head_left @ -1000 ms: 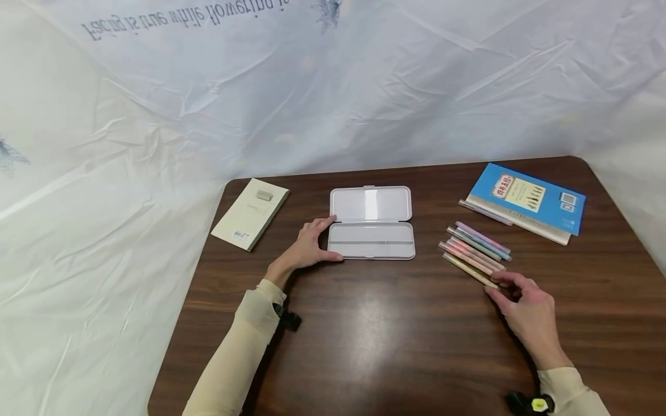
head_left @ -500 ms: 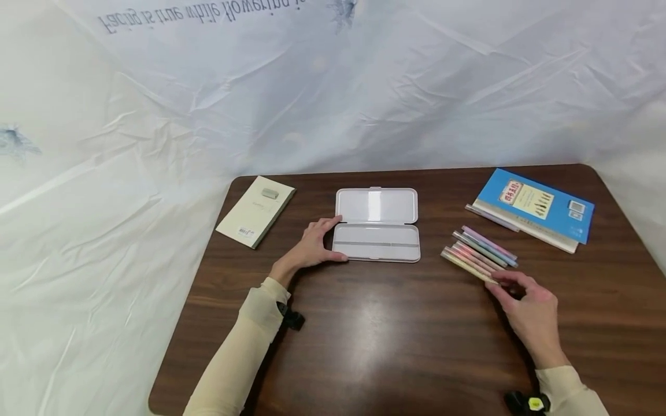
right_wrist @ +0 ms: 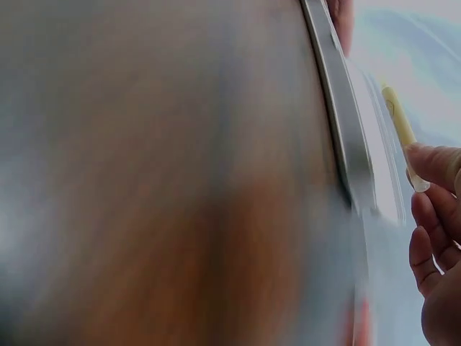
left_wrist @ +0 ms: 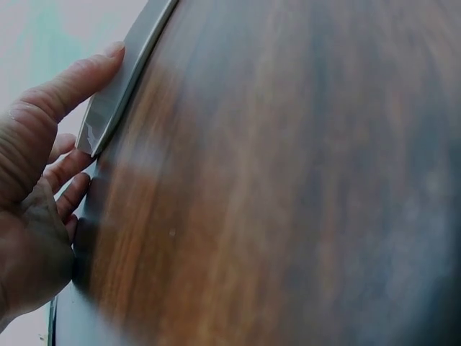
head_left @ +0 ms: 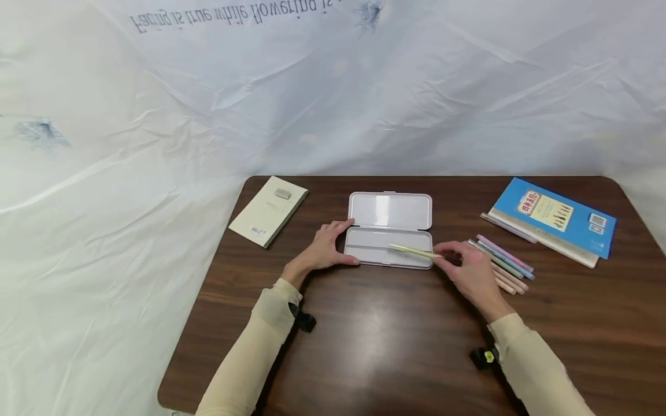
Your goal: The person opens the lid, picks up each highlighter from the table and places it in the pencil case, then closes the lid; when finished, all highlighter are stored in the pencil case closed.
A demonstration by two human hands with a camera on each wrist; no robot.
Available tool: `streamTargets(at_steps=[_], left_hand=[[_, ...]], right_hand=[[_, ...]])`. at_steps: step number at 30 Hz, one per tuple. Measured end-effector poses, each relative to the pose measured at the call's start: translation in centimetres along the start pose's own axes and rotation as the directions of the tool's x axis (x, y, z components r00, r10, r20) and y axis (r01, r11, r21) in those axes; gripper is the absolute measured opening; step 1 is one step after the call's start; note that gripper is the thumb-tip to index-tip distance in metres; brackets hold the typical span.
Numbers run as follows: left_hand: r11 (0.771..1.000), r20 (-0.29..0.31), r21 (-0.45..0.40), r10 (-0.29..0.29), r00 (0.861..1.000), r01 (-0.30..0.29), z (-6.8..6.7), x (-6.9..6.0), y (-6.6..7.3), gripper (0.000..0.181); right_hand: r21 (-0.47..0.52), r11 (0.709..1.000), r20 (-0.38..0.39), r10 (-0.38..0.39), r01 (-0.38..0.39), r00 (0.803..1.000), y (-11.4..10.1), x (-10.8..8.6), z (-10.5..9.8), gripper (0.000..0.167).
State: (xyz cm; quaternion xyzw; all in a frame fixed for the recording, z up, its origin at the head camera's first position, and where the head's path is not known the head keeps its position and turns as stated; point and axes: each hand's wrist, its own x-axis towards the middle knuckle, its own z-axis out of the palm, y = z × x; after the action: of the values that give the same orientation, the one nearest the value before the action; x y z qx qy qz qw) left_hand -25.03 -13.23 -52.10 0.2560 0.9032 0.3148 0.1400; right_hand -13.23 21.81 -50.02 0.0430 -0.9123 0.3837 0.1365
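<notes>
Brown table [head_left: 364, 352] under case [head_left: 390, 218]; white sheet [head_left: 312, 98] behind.

The desk [head_left: 364, 346] was smooth, dark wood grain with a glossy finish that threw back a pale patch of light, and the pencil case [head_left: 390, 209] had a smooth, shiny skin, whether painted metal or hard plastic being impossible to tell. The yellow pen [right_wrist: 400, 124] looked like slick plastic with a clear end, the other pens [head_left: 506, 259] likewise smooth, while the blue book [head_left: 551, 216] and cream notepad [head_left: 267, 214] showed paper covers. The sleeves [head_left: 250, 352] were matt cloth, and the sheet [head_left: 291, 92] behind was creased and faintly shiny.
</notes>
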Motion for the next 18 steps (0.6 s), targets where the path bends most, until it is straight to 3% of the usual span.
streamTargets(at_steps=[5, 10, 18], left_hand=[[1.000, -0.012, -0.002, 0.011, 1.000, -0.011, 0.4, 0.1, 0.2, 0.111], [1.000, -0.011, 0.014, 0.017, 1.000, -0.017, 0.5, 0.2, 0.3, 0.111], [1.000, -0.020, 0.015, 0.001, 1.000, -0.001, 0.2, 0.0, 0.1, 0.112]], right_hand=[[0.036, 0.998, 0.069, -0.052, 0.050, 0.996, -1.2, 1.6, 2.3, 0.016], [0.077, 0.991, 0.080, -0.112, 0.106, 0.990, -1.8, 2.3, 3.8, 0.017], [0.113, 0.987, 0.119, -0.127, 0.114, 0.985, -2.7, 3.0, 5.6, 0.017]])
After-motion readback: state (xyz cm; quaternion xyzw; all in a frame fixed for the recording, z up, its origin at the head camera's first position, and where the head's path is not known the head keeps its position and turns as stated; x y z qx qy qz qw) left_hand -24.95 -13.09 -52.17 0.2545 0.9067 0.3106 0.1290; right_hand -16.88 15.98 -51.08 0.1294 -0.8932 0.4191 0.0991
